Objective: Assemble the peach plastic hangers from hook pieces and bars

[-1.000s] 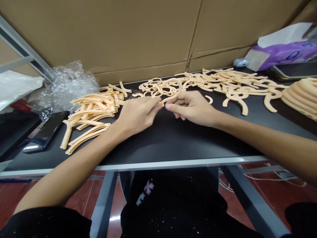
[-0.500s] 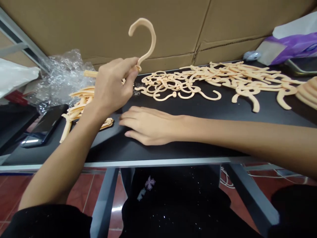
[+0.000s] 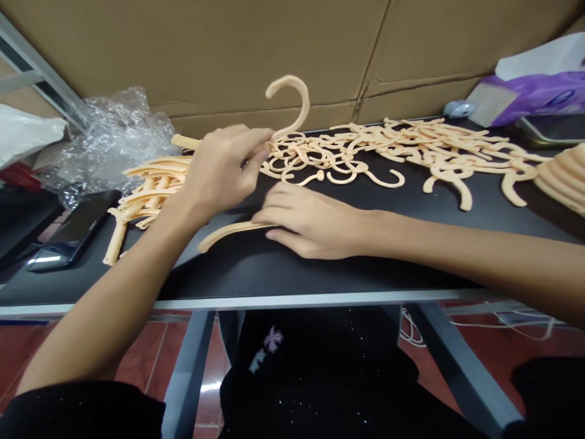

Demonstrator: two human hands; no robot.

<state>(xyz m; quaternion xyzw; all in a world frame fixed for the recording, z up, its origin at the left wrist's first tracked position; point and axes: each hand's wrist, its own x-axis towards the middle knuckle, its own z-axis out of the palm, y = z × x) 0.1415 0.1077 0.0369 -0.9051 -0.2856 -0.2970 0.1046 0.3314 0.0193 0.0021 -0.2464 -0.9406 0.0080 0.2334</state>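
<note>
My left hand (image 3: pixel 228 167) is closed on a beige piece with a curved hook (image 3: pixel 301 103) that rises above the fingers; a straight end of it pokes out to the left behind the hand. Lower and to the right, my right hand (image 3: pixel 311 222) grips one end of a curved beige arm piece (image 3: pixel 233 230), whose other end points left over the black tabletop. Beyond my hands lies a pile of loose beige hooks (image 3: pixel 347 161). Left of my left hand is a heap of beige pieces (image 3: pixel 153 189).
More beige linked parts (image 3: pixel 452 146) spread to the right, beside stacked beige pieces (image 3: pixel 564 180). Clear plastic wrap (image 3: pixel 123 134) and a phone (image 3: pixel 75 231) are at the left. A purple packet (image 3: pixel 543 97) lies back right, against cardboard (image 3: pixel 219 55).
My left hand has moved right and down with the hooked piece. My right hand has shifted right and now holds the curved arm piece.
</note>
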